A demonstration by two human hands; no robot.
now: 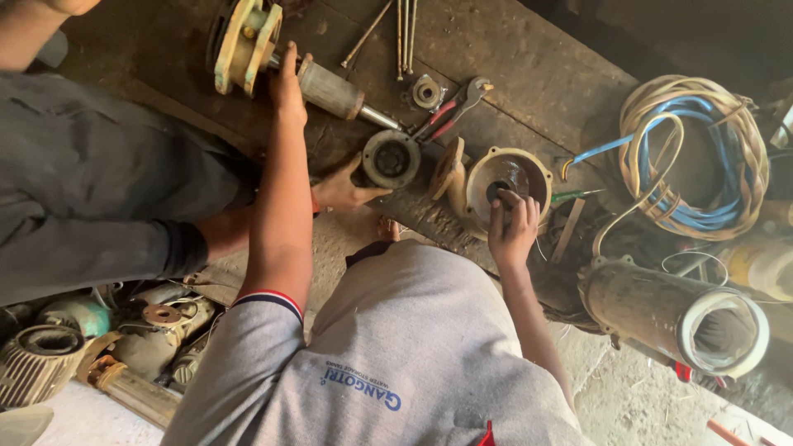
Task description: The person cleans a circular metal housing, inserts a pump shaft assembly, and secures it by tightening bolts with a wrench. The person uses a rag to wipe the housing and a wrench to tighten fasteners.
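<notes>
My left hand (pixel 286 87) reaches forward and grips a motor shaft between a cream flanged end cover (pixel 244 41) and the ribbed grey rotor (pixel 330 91), all lying on a dark wooden bench (pixel 529 58). The fingers of my right hand (pixel 512 227) hold the near rim of a beige bowl-shaped housing (pixel 505 175) at the bench edge. A co-worker in a dark grey sleeve has a hand (pixel 343 190) on a round dark bearing cap (pixel 391 158) between my two hands.
Red-handled pliers (pixel 450 111), a small ring (pixel 427 91) and long bolts (pixel 403 33) lie on the bench. At the right sit a coil of blue and tan cable (pixel 694 157) and a rusty cylinder casing (pixel 677 314). Old motor parts (pixel 49 363) crowd the lower left.
</notes>
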